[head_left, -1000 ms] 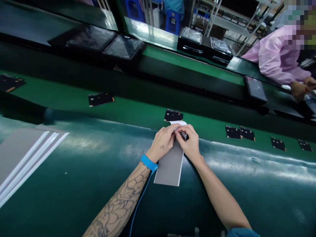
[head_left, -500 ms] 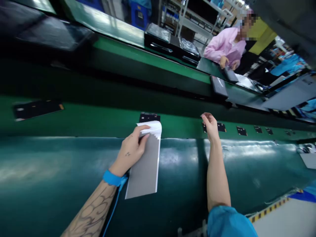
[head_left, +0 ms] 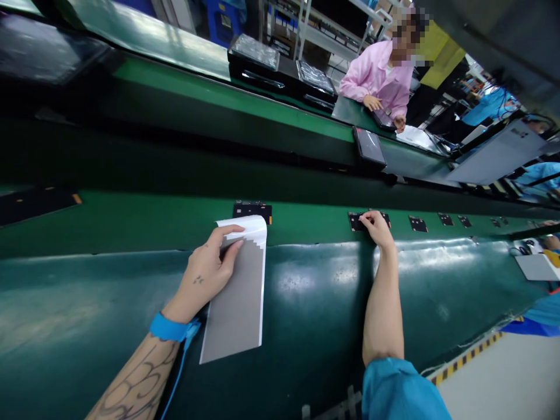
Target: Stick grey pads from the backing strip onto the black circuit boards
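My left hand (head_left: 203, 271) grips the top of a grey adhesive sheet (head_left: 234, 300), whose white backing (head_left: 241, 228) curls back at the upper end. The sheet lies on the padded dark green belt edge (head_left: 315, 291). Just beyond it sits a small black circuit board (head_left: 252, 211). My right hand (head_left: 377, 227) is well to the right, with its fingertips on a second black board (head_left: 357, 221), most of which they hide. A blue wrist strap (head_left: 170, 328) circles my left wrist, and its blue cord (head_left: 177, 364) runs down out of view.
More black boards (head_left: 417, 224) lie in a row on the green conveyor (head_left: 131, 224). Across the line, a co-worker in a pink smock (head_left: 376, 79) has both hands near a dark panel (head_left: 382, 118). Another dark panel (head_left: 370, 147) and black trays (head_left: 280, 70) stand on the far belt.
My right hand has left the sheet and moved right, coming down onto a black board. My left hand keeps the sheet, whose backing is now curled back. The view has swung, showing more of the line.
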`<state>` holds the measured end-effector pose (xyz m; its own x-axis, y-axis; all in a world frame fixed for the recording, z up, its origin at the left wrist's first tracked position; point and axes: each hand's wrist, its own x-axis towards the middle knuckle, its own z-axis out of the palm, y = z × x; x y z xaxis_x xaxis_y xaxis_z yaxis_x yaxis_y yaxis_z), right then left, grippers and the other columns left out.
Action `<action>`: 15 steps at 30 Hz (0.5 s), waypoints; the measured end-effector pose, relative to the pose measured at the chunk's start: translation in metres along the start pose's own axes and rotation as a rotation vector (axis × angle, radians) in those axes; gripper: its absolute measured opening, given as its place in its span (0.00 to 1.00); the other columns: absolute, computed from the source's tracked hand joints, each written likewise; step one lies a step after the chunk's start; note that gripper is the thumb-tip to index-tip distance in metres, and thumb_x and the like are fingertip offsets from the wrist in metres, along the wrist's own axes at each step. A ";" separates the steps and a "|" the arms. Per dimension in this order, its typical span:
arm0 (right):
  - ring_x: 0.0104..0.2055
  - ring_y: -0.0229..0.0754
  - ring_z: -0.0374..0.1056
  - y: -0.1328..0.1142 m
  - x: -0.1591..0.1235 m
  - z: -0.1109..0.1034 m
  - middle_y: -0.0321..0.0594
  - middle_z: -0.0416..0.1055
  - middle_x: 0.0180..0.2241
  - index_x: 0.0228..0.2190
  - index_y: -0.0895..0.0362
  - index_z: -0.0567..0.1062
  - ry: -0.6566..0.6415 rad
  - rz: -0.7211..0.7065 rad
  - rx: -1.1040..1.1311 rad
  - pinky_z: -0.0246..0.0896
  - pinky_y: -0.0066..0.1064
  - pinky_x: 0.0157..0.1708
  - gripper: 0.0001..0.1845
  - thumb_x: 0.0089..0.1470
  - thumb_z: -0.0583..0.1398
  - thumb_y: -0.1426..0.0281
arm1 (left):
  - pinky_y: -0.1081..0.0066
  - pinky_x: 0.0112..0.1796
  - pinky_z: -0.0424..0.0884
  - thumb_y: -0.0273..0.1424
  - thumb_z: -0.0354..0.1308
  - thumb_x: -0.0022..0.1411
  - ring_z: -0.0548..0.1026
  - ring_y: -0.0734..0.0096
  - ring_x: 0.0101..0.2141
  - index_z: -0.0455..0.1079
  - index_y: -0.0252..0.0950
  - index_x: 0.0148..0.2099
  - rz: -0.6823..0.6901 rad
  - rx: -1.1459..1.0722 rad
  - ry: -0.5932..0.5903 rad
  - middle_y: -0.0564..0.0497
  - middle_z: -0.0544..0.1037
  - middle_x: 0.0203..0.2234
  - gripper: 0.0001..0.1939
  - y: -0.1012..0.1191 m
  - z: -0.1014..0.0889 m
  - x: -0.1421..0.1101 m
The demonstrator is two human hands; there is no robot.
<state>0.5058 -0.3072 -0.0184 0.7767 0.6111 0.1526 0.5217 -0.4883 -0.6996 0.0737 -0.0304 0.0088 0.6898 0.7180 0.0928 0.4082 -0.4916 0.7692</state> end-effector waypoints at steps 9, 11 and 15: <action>0.34 0.41 0.63 -0.014 -0.001 0.004 0.42 0.69 0.43 0.42 0.54 0.72 0.330 0.032 -0.022 0.66 0.39 0.43 0.23 0.61 0.65 0.48 | 0.69 0.25 0.58 0.40 0.54 0.75 0.68 0.65 0.19 0.71 0.38 0.62 -0.012 0.000 -0.030 0.58 0.66 0.21 0.19 -0.002 0.000 -0.001; 0.33 0.40 0.63 -0.037 -0.002 0.011 0.41 0.70 0.43 0.44 0.54 0.71 0.515 0.004 0.014 0.65 0.37 0.41 0.20 0.65 0.62 0.50 | 0.69 0.27 0.60 0.39 0.55 0.75 0.69 0.65 0.20 0.71 0.39 0.62 -0.015 -0.007 -0.022 0.57 0.69 0.23 0.19 -0.004 0.002 -0.001; 0.36 0.42 0.68 -0.115 -0.018 0.063 0.42 0.74 0.41 0.44 0.54 0.76 0.420 -0.186 0.161 0.63 0.35 0.35 0.16 0.70 0.61 0.54 | 0.68 0.32 0.65 0.35 0.57 0.74 0.74 0.64 0.25 0.72 0.39 0.61 0.003 -0.056 0.029 0.53 0.76 0.30 0.17 -0.005 0.009 -0.002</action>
<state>0.4095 -0.2233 0.0151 0.7681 0.3580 0.5309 0.6297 -0.2720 -0.7277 0.0757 -0.0334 -0.0006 0.6726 0.7313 0.1129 0.3715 -0.4657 0.8031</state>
